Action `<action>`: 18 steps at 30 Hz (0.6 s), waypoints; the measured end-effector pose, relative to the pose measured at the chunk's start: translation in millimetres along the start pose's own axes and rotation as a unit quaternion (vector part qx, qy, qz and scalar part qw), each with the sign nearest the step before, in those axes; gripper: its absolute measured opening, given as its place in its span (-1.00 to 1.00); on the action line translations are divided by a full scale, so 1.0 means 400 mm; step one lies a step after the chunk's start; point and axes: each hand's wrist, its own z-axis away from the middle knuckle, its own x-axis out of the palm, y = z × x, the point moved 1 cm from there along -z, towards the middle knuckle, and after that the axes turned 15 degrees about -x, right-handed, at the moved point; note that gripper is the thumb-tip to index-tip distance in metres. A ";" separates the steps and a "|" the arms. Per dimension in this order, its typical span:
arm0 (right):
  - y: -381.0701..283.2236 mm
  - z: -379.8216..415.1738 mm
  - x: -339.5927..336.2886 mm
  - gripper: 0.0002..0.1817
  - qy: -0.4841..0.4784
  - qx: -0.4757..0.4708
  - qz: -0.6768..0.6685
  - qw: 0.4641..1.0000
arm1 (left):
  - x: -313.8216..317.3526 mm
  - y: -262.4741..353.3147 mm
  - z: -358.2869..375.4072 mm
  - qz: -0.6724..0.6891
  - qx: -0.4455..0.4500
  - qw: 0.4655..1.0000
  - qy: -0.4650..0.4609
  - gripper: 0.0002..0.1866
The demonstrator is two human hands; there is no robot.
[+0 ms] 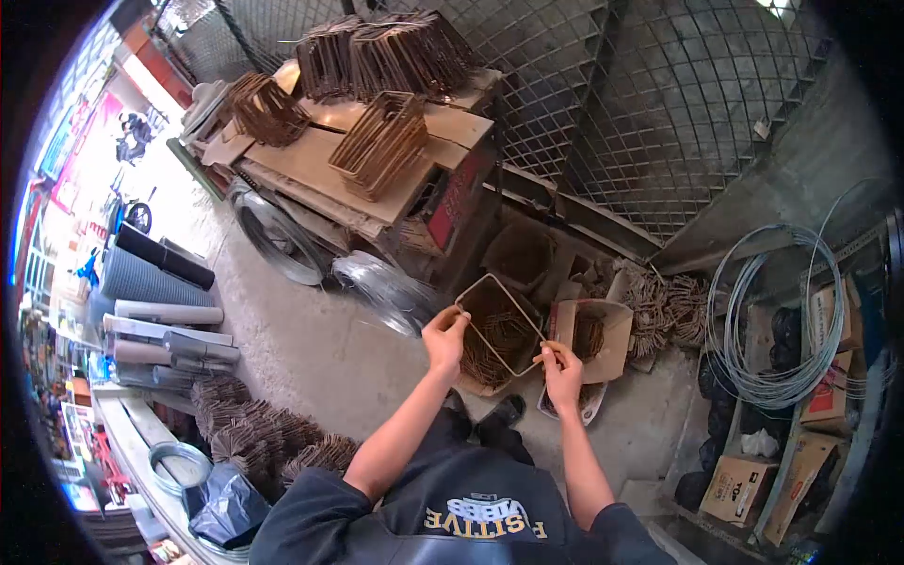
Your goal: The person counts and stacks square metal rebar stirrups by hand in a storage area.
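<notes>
A single rectangular rebar stirrup (517, 306) is held up in front of me by two opposite sides. The fingers of my left hand (445, 339) pinch it near its left corner. My right hand (562, 373) is closed on its right side. Directly below the stirrup is an open container holding many rusty stirrups (485, 363). To its right stands an open cardboard box (617, 344) with more bent metal pieces inside.
A wooden-topped bench (311, 155) carries stacks of rusty stirrups (381, 146). Coils of silvery wire (386, 287) lean by it. Bundled stirrups (254, 433) lie left, beside mesh rolls (155, 278). A wire coil (777, 377) hangs over boxes on the right, near a mesh fence (659, 113).
</notes>
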 end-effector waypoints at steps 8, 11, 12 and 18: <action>-0.095 -0.047 0.185 -0.68 -0.020 -0.070 -0.076 0.994 | -0.116 0.293 -0.041 0.011 0.134 0.990 -0.036 -0.67; -0.209 -0.080 0.291 -0.70 -0.006 -0.119 -0.056 0.991 | -0.168 0.430 -0.094 -0.058 0.220 0.974 -0.017 -0.67; -0.241 -0.094 0.325 -0.71 0.004 -0.161 -0.044 0.986 | -0.187 0.479 -0.117 -0.058 0.220 0.974 -0.021 -0.67; -0.469 -0.173 0.542 -0.80 -0.021 -0.288 0.081 0.954 | -0.281 0.833 -0.192 -0.161 0.300 0.938 -0.063 -0.62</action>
